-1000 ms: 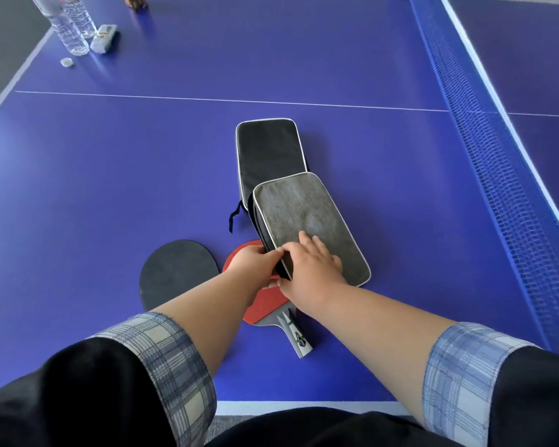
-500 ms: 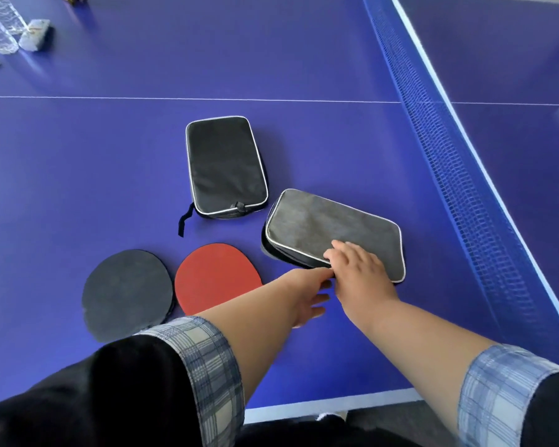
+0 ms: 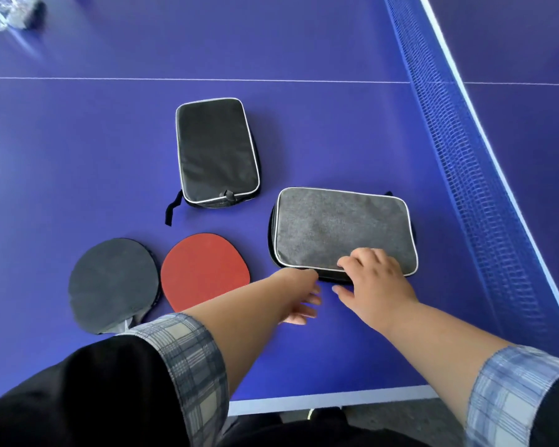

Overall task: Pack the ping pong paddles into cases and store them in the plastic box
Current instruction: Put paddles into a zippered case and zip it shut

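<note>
Swung sideways — felt-grey rectangular case [image 3: 342, 230] under right hand [image 3: 373, 279], fingers spread.

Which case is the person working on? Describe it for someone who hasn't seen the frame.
On the blue table, look beside the net. The grey case lies there crosswise under the right hand; its neighbour, the black case, lies lengthwise and untouched.

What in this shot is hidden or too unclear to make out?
Head view:
- Red paddle handle: behind the left forearm.
- Black paddle handle: mostly behind the sleeve.
- Grey case zipper: covered by the right hand.
- Bottles: blurred, cut off top left.
- Plastic box: out of frame.
</note>
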A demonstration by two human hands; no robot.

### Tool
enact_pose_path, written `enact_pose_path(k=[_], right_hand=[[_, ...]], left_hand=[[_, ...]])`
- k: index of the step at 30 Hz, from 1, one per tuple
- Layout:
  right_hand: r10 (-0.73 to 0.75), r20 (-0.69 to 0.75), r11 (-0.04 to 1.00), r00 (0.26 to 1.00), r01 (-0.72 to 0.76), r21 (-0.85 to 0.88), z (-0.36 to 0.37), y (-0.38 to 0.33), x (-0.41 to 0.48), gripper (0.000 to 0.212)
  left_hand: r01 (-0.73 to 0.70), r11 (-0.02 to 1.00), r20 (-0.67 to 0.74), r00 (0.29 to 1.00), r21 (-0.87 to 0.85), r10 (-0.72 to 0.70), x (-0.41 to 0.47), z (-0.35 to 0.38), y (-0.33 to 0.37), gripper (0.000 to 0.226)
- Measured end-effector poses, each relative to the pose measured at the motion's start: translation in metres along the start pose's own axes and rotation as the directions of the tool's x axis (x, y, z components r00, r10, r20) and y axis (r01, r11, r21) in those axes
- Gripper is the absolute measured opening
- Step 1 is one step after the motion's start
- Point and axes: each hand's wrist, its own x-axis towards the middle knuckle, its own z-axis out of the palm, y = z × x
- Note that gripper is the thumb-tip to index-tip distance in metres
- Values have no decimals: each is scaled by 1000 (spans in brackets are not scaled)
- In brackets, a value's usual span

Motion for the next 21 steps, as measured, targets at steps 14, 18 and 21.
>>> enact_pose_path(k=[14,18,21], right_hand=[[21,-108,967,994,8,257,-29,-50,90,42],[63,2,976,998,-62,210,-26,-48,115,56],[104,103,988,989,-114,101,-12,-47,114,70]], left_hand=[[-332,862,-339,818,382,465,51,-76,30,46],[-363,884,-261,860,294,439,54,-66,21,48],[-357,893,-193,889,276,415,54,-64,21,45]])
